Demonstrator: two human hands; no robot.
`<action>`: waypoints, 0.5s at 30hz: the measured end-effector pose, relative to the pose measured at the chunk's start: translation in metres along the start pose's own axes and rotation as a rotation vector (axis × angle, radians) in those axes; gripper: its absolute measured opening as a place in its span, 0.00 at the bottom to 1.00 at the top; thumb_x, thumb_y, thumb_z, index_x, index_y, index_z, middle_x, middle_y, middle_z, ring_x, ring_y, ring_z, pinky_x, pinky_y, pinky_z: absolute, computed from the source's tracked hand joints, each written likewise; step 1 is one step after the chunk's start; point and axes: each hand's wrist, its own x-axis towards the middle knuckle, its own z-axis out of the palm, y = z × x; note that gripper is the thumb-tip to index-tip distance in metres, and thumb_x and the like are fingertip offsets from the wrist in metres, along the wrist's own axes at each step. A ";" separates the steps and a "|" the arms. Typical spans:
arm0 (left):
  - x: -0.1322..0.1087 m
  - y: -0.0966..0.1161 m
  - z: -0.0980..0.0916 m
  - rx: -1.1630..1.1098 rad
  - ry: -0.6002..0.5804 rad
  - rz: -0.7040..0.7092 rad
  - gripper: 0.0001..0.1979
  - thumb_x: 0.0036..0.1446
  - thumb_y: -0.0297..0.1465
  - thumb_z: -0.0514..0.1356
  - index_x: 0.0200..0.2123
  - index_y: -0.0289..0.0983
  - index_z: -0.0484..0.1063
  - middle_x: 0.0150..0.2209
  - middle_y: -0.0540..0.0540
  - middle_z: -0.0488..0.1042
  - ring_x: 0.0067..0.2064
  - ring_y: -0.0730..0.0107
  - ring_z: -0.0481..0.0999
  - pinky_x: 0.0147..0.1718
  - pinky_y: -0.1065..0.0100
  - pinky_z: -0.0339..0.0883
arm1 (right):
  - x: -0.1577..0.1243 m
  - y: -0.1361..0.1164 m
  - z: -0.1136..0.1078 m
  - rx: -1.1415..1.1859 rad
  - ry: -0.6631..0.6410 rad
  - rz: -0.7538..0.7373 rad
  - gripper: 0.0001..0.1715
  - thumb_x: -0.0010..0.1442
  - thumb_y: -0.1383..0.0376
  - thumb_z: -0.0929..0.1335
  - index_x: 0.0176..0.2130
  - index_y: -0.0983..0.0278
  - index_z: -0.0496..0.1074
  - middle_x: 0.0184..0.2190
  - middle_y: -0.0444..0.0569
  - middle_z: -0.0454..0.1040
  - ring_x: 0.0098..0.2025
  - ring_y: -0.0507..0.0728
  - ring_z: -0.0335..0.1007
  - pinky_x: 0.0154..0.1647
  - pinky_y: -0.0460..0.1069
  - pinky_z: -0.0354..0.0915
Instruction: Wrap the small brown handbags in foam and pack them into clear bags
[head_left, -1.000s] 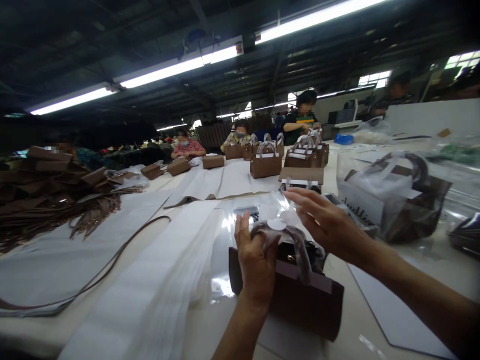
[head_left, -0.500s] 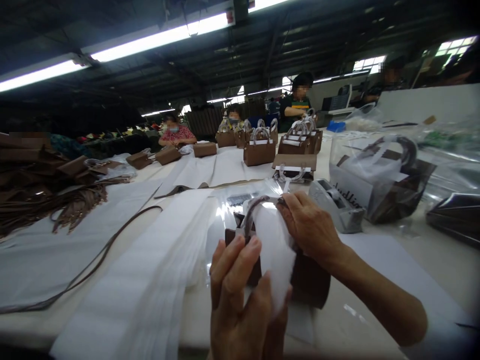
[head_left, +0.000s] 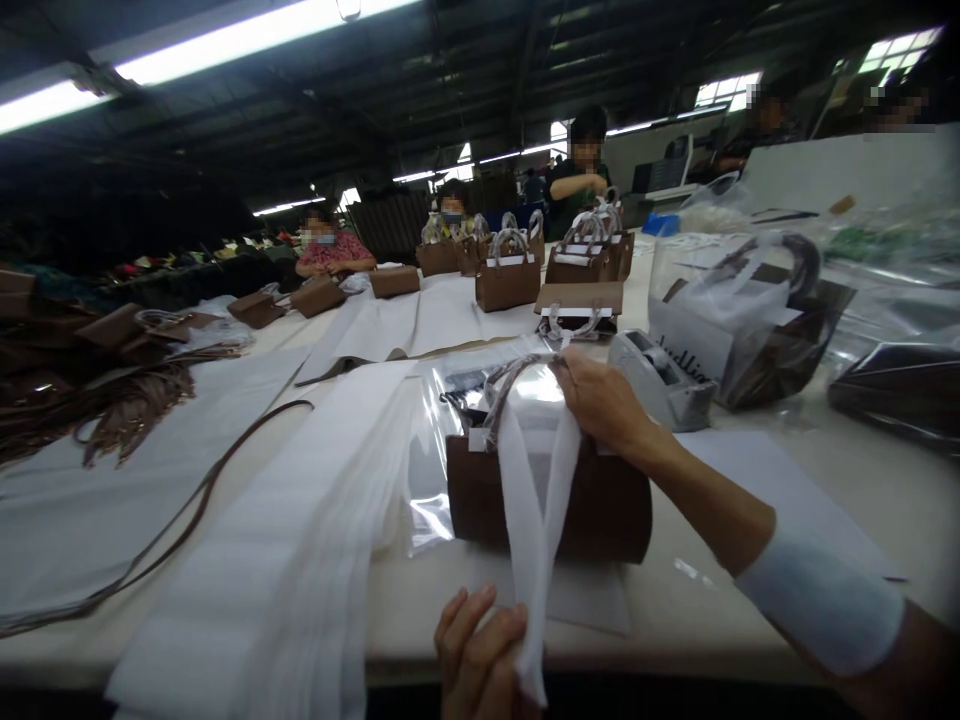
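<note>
A brown handbag (head_left: 607,505) lies on the table in front of me, its plastic-wrapped handle (head_left: 504,388) arching up. My right hand (head_left: 604,400) is closed around the right side of that handle at its top. A white foam strip (head_left: 521,490) hangs from the handle in two lengths over the front of the bag. Low at the table's near edge, my left hand (head_left: 481,650) has its fingers curled round the strip's lower end. Clear plastic (head_left: 431,490) lies under and to the left of the bag.
Stacked white foam strips (head_left: 285,510) lie left of the bag, with brown straps (head_left: 206,490) beyond. A grey tape dispenser (head_left: 660,380) and a plastic-wrapped bag (head_left: 787,340) stand to the right. Further brown bags (head_left: 508,283) and a co-worker (head_left: 589,170) are behind.
My left hand has moved down and toward me, drawing the foam strip out into two hanging lengths. My right hand stays at the handle. The whole view has shifted slightly.
</note>
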 end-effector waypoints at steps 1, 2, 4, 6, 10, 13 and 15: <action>-0.002 -0.002 0.004 -0.016 -0.032 -0.022 0.07 0.51 0.22 0.57 0.34 0.37 0.68 0.34 0.46 0.73 0.47 0.60 0.70 0.46 0.55 0.67 | 0.004 0.003 0.002 0.022 -0.012 -0.012 0.17 0.64 0.59 0.52 0.39 0.64 0.63 0.31 0.53 0.71 0.30 0.57 0.65 0.27 0.48 0.49; -0.003 -0.004 0.008 -0.022 -0.057 -0.040 0.09 0.52 0.24 0.56 0.38 0.36 0.68 0.38 0.43 0.73 0.49 0.59 0.69 0.46 0.54 0.66 | 0.007 0.005 0.003 0.032 -0.015 -0.023 0.16 0.64 0.60 0.52 0.39 0.65 0.62 0.31 0.53 0.71 0.30 0.57 0.65 0.27 0.48 0.48; -0.007 -0.011 0.014 0.000 -0.119 -0.036 0.13 0.53 0.31 0.57 0.43 0.35 0.66 0.44 0.38 0.70 0.51 0.56 0.67 0.47 0.51 0.64 | 0.014 0.009 0.006 0.020 -0.005 -0.022 0.15 0.64 0.60 0.53 0.40 0.65 0.62 0.31 0.52 0.72 0.30 0.57 0.66 0.26 0.47 0.48; -0.012 -0.019 0.020 0.051 -0.212 0.030 0.19 0.51 0.40 0.59 0.44 0.36 0.66 0.47 0.37 0.68 0.53 0.53 0.65 0.50 0.48 0.60 | 0.020 0.011 0.008 -0.006 -0.012 -0.002 0.15 0.63 0.59 0.54 0.41 0.64 0.62 0.30 0.52 0.72 0.30 0.57 0.66 0.26 0.47 0.48; -0.017 -0.037 0.034 0.140 -0.335 0.126 0.08 0.52 0.31 0.59 0.37 0.40 0.70 0.44 0.42 0.72 0.54 0.56 0.66 0.55 0.42 0.49 | 0.028 0.016 0.011 -0.015 -0.052 0.033 0.18 0.64 0.58 0.53 0.44 0.65 0.62 0.30 0.52 0.72 0.31 0.57 0.68 0.26 0.47 0.50; 0.005 -0.040 0.036 0.128 -0.265 0.231 0.04 0.51 0.24 0.58 0.31 0.38 0.69 0.44 0.43 0.73 0.53 0.60 0.67 0.55 0.43 0.49 | 0.038 0.022 0.010 0.030 -0.110 0.014 0.21 0.64 0.58 0.51 0.47 0.68 0.61 0.32 0.56 0.72 0.33 0.59 0.68 0.30 0.48 0.55; 0.034 -0.033 0.028 0.105 -0.234 0.271 0.04 0.51 0.22 0.58 0.29 0.36 0.67 0.44 0.42 0.74 0.53 0.58 0.67 0.55 0.41 0.47 | 0.048 0.026 0.011 0.088 -0.186 -0.068 0.24 0.65 0.58 0.50 0.48 0.71 0.61 0.35 0.58 0.71 0.36 0.59 0.68 0.33 0.50 0.58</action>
